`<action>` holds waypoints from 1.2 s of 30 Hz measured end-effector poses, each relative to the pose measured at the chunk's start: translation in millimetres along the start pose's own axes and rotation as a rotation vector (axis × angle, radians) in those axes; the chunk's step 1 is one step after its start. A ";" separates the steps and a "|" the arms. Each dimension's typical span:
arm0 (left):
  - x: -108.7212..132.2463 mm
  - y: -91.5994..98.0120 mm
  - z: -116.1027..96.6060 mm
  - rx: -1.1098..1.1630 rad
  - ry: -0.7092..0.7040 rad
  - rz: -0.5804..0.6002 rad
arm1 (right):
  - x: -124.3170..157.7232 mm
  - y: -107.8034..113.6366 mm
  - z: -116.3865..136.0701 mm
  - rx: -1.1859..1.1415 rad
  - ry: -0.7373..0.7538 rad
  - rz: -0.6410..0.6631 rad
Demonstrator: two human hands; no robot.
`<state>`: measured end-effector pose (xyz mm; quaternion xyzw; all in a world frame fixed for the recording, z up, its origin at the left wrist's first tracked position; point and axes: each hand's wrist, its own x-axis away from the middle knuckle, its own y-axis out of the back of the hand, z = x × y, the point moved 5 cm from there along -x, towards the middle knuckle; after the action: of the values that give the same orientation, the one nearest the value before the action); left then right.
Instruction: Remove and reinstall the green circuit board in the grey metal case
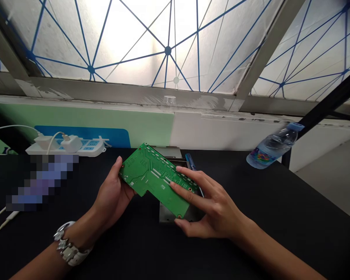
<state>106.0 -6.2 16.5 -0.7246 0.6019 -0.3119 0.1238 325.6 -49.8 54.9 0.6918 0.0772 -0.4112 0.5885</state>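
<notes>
A green circuit board [151,175] is held up over a grey metal case [170,214] that lies on the black table [280,217]. My left hand [112,196] grips the board's left edge, thumb on top. My right hand [210,204] holds the right end, with fingers laid across the top face and the thumb under the lower corner. A metal watch sits on my left wrist. A blue-handled screwdriver [190,161] lies just behind my right fingers.
A white power strip [76,147] with two plugged adapters and white cables sits at the back left. A plastic water bottle [272,147] lies tilted at the table's back right edge. A pixelated patch covers something on the left. Windows rise behind.
</notes>
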 end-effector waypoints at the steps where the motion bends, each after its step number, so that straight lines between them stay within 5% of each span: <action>1: 0.6 -0.2 0.1 -0.003 -0.002 0.004 | 0.4 -0.4 -0.1 0.014 -0.004 0.007; 8: 7.0 -5.2 5.4 -0.014 0.052 0.045 | 3.5 -11.9 -1.0 0.055 -0.108 0.234; 15: -0.3 3.0 3.7 0.041 0.044 -0.021 | 3.7 4.2 0.1 0.050 0.027 -0.079; 23: 2.0 3.7 7.2 0.053 0.078 0.009 | 16.4 9.7 3.2 0.130 0.039 -0.249; 36: 11.6 -8.1 6.2 0.011 0.032 0.074 | 0.4 -11.2 1.4 0.087 -0.150 0.277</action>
<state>117.1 -16.5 19.7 -0.6961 0.6286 -0.3217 0.1296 318.6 -47.9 46.2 0.6880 -0.0811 -0.3796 0.6131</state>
